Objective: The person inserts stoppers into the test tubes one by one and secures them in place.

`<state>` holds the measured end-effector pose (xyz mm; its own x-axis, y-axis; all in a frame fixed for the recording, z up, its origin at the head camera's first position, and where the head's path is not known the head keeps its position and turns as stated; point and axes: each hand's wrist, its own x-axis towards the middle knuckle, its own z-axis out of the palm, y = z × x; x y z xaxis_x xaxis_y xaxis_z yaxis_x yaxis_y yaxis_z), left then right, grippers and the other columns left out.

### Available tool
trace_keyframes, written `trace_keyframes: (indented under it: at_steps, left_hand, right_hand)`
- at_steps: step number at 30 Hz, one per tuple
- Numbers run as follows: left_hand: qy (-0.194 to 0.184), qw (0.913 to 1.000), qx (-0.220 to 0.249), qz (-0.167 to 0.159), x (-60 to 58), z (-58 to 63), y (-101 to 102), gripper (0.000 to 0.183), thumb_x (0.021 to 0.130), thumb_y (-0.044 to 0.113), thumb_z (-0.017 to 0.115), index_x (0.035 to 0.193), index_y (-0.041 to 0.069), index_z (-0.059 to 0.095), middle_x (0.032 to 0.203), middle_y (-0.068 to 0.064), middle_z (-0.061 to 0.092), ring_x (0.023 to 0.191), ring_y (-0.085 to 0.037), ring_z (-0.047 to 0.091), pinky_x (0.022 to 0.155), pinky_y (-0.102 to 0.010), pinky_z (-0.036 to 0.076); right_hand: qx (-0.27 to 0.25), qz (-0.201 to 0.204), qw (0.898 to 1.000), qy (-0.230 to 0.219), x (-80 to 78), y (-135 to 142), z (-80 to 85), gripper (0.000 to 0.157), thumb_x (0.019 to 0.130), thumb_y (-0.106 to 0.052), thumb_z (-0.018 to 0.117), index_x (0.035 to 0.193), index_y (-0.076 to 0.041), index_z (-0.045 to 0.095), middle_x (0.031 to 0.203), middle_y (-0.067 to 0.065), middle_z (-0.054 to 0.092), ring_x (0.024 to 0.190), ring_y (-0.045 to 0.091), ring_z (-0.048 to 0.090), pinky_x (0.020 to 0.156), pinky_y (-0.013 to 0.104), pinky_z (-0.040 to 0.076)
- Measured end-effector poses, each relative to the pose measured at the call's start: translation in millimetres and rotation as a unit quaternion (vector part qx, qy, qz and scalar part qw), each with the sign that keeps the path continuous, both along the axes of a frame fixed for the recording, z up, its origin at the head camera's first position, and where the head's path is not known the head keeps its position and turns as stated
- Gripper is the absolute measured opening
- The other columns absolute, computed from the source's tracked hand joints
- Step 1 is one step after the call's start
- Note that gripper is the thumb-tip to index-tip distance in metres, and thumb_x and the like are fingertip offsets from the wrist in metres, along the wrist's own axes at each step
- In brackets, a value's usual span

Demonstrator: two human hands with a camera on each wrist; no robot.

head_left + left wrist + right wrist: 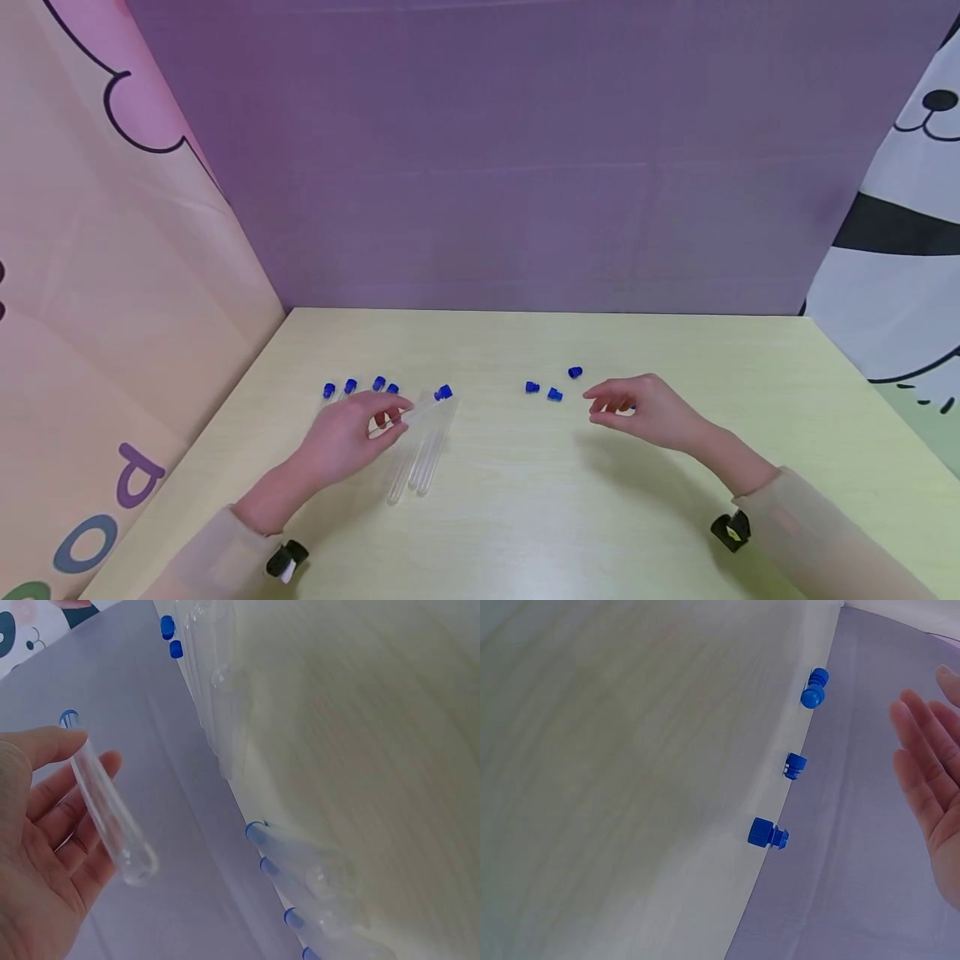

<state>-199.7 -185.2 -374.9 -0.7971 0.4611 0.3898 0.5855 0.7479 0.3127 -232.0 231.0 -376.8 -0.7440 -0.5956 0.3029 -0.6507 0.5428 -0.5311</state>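
My left hand (348,437) pinches a clear test tube (109,806) between thumb and forefinger, close to its blue-tipped end. The tube is raised over the table and tilted, its rounded end towards the wrist. Beneath and beside this hand lie several bare clear tubes (427,467). Further left are several tubes with blue caps (328,390), partly hidden by the hand. My right hand (648,412) hovers over the table at the right, fingers loosely bent, holding nothing. Loose blue caps (554,394) lie just left of it, and another shows partly behind its fingers.
The pale wooden table (525,533) meets a purple cloth backdrop (510,167) at its far edge. Printed cloth panels stand at the left (150,317) and right (892,292).
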Motion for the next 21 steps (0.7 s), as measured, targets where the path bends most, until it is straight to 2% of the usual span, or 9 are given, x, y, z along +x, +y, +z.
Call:
trace_keyframes:
  at_steps: [8, 15, 21]
  left_hand:
    - [-0.04, 0.9991, 0.007, 0.014, -5.2, 2.7, -11, 0.027, 0.082, 0.009, 0.077, 0.108, 0.004, 0.071, 0.09, 0.002, 0.069, 0.071, -0.009, 0.058, 0.055, -0.023, 0.045]
    - [-0.052, 0.9983, -0.013, 0.025, -10.9, 2.1, -18, 0.029, 0.083, 0.01, 0.077, 0.111, 0.004, 0.07, 0.08, 0.007, 0.065, 0.066, -0.005, 0.055, 0.054, -0.024, 0.044]
    - [-0.079, 0.9967, -0.011, 0.016, -16.0, -0.3, -22, 0.033, 0.083, 0.01, 0.076, 0.114, 0.003, 0.067, 0.077, 0.008, 0.062, 0.064, -0.005, 0.052, 0.056, -0.024, 0.044]
  right_hand:
    - [0.009, 0.001, 1.0, 0.003, -6.1, -3, -2.8, 0.025, 0.084, -0.01, 0.076, 0.108, -0.002, 0.07, 0.085, -0.012, 0.069, 0.074, 0.005, 0.063, 0.069, 0.029, 0.053]
    - [0.016, 0.001, 1.0, -0.012, -6.5, -5, 0.5, 0.026, 0.084, -0.011, 0.076, 0.108, -0.002, 0.07, 0.084, -0.011, 0.068, 0.075, 0.006, 0.062, 0.07, 0.03, 0.053]
    - [0.02, 0.0, 1.0, -0.017, -6.8, -6, 0.3, 0.026, 0.084, -0.009, 0.076, 0.108, -0.001, 0.07, 0.084, -0.012, 0.068, 0.074, 0.005, 0.062, 0.07, 0.029, 0.053]
